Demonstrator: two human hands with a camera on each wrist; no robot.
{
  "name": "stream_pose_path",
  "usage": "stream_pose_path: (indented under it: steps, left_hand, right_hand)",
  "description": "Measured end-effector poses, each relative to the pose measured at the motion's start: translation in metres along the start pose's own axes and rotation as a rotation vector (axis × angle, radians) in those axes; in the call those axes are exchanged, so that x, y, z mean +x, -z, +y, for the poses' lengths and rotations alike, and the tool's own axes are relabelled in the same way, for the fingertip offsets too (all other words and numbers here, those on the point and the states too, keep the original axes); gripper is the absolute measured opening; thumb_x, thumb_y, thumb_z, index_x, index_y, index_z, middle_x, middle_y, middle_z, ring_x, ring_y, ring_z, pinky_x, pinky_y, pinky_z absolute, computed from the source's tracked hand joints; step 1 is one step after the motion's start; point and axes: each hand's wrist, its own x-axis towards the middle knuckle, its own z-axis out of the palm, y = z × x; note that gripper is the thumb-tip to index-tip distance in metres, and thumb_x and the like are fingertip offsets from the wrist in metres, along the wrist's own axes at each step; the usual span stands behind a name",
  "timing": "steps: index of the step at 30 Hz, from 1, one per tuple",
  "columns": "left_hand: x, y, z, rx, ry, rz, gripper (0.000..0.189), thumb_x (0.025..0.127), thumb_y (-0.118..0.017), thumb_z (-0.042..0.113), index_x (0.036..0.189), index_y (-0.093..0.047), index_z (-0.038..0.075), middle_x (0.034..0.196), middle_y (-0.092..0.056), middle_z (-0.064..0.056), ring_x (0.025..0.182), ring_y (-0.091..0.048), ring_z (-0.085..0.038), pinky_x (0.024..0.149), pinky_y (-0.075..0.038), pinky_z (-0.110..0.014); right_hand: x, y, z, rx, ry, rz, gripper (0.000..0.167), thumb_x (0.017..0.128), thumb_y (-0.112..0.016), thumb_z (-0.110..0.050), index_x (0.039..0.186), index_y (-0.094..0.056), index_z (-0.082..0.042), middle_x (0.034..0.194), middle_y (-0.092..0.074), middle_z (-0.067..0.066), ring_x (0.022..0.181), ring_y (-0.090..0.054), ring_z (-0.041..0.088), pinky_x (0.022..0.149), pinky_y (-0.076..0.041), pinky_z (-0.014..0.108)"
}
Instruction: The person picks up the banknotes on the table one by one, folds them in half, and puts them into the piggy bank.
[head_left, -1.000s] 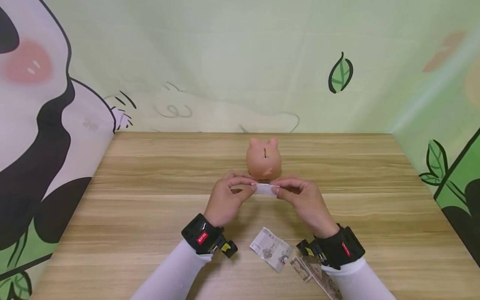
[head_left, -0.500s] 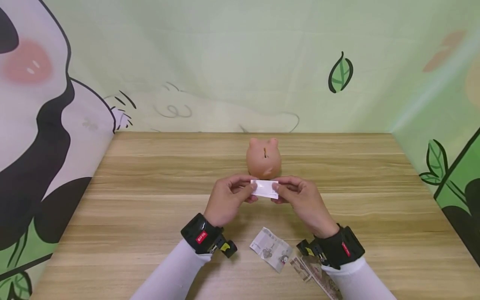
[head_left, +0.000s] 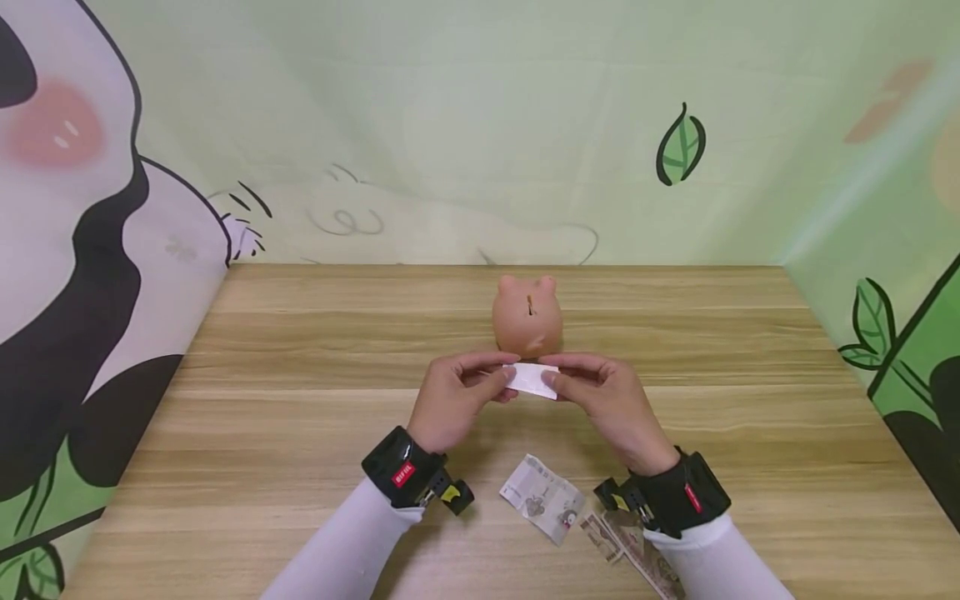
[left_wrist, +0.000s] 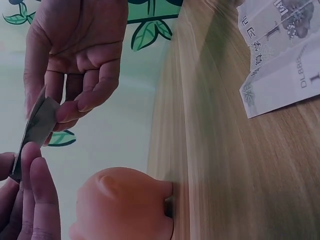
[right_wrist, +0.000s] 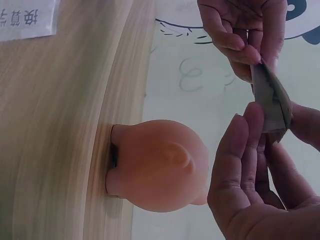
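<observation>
A small folded paper note (head_left: pixel 531 379), whitish on its upper face, is held level in front of the piggy bank (head_left: pixel 527 321). My left hand (head_left: pixel 459 398) pinches its left end between thumb and fingers. At the other end my right hand (head_left: pixel 611 404) pinches it the same way. In the left wrist view the folded note (left_wrist: pixel 39 122) looks grey and stands above the table, between the two hands. The right wrist view shows layered folds in the note (right_wrist: pixel 271 102). On the piggy bank's top a narrow slot is visible, and its curled tail faces me.
A creased printed banknote (head_left: pixel 542 500) lies on the wooden table (head_left: pixel 300 433) between my forearms. Brownish banknotes (head_left: pixel 626 546) lie to its right, partly hidden under my right wrist and sleeve. A printed cloth backdrop (head_left: pixel 450 125) rises behind and beside the table.
The folded note tilted so its white face turned up toward the head camera, then tipped slightly back. Both hands keep their hold at nearly the same place. Piggy bank and loose banknotes have not moved.
</observation>
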Motion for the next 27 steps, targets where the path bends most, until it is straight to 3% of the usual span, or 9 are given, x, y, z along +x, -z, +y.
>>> stream_pose_path:
  steps: [4, 8, 13, 19, 27]
  left_hand:
    - [-0.0003, 0.0004, 0.0002, 0.029, -0.019, 0.006, 0.022, 0.095, -0.075, 0.011, 0.116, -0.078, 0.008, 0.110, -0.078, -0.011, 0.090, -0.077, -0.019, 0.086, -0.064, -0.038]
    - [-0.0004, 0.0004, 0.0000, 0.057, -0.040, 0.016, 0.024, 0.090, -0.079, 0.009, 0.114, -0.079, 0.009, 0.105, -0.079, -0.011, 0.089, -0.077, -0.016, 0.086, -0.064, -0.040]
    - [-0.0001, -0.0001, 0.0000, 0.036, -0.038, 0.017, 0.017, 0.092, -0.077, 0.010, 0.108, -0.080, 0.005, 0.100, -0.079, -0.012, 0.082, -0.076, -0.015, 0.079, -0.064, -0.033]
    - [-0.0002, -0.0003, -0.0009, 0.069, -0.046, 0.031, 0.015, 0.093, -0.078, 0.013, 0.106, -0.081, 0.007, 0.096, -0.079, -0.011, 0.086, -0.076, -0.027, 0.078, -0.064, -0.031]
    - [0.0014, -0.0009, -0.0016, -0.003, -0.061, -0.029, 0.016, 0.096, -0.073, 0.006, 0.108, -0.076, -0.004, 0.095, -0.076, -0.025, 0.075, -0.075, -0.014, 0.076, -0.065, -0.034]
  right_hand:
    - [0.0000, -0.0004, 0.0006, -0.007, 0.023, -0.010, 0.035, 0.093, -0.078, -0.016, 0.126, -0.074, -0.006, 0.126, -0.074, 0.013, 0.101, -0.073, 0.012, 0.089, -0.060, 0.026]
    - [-0.0006, -0.0007, 0.0007, 0.011, 0.038, -0.021, 0.037, 0.092, -0.079, -0.013, 0.127, -0.073, -0.006, 0.122, -0.075, 0.012, 0.099, -0.074, 0.013, 0.089, -0.060, 0.028]
    - [-0.0015, -0.0008, 0.0004, 0.016, 0.046, -0.014, 0.033, 0.093, -0.077, -0.012, 0.125, -0.073, -0.003, 0.115, -0.077, 0.012, 0.092, -0.075, 0.013, 0.088, -0.061, 0.031]
    - [-0.0020, -0.0017, 0.0002, -0.003, 0.074, -0.002, 0.031, 0.091, -0.079, -0.010, 0.120, -0.075, -0.002, 0.112, -0.078, 0.012, 0.094, -0.075, 0.011, 0.088, -0.060, 0.027]
    - [-0.0017, -0.0020, 0.0005, 0.033, 0.083, -0.009, 0.026, 0.095, -0.074, -0.010, 0.118, -0.074, 0.003, 0.103, -0.078, 0.013, 0.084, -0.076, 0.012, 0.083, -0.063, 0.031]
